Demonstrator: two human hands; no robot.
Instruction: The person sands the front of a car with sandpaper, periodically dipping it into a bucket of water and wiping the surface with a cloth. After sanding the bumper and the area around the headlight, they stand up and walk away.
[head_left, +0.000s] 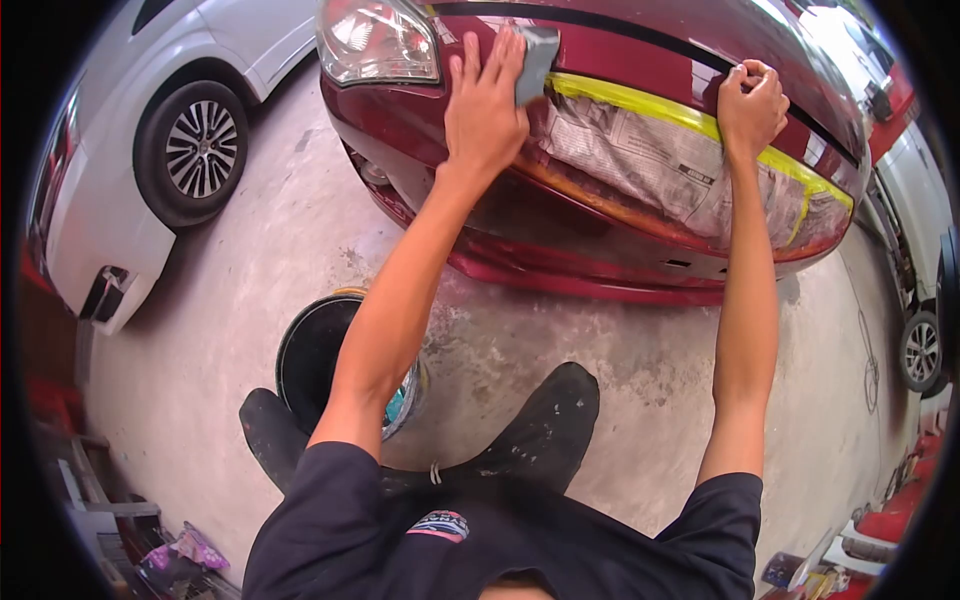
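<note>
My left hand (485, 112) lies on the dark red bumper (400, 145), just below the headlight (378, 42), fingers stretched upward. A grey piece of sandpaper (538, 62) is held at its thumb side; the thumb itself is mostly hidden. Further right, my right hand (752, 108) is closed, its fingertips pinched together at the upper edge of the bumper. Whatever is between those fingertips cannot be made out. Yellow masking tape (640, 98) runs between the hands and holds newspaper (640, 150) over the grille opening.
A black bucket (312, 345) stands on the concrete floor (640, 350) between my legs, partly behind my left forearm. A silver vehicle (110, 180) is parked to the left. Another car's wheel (920, 350) shows at the far right, near a loose cable (868, 360).
</note>
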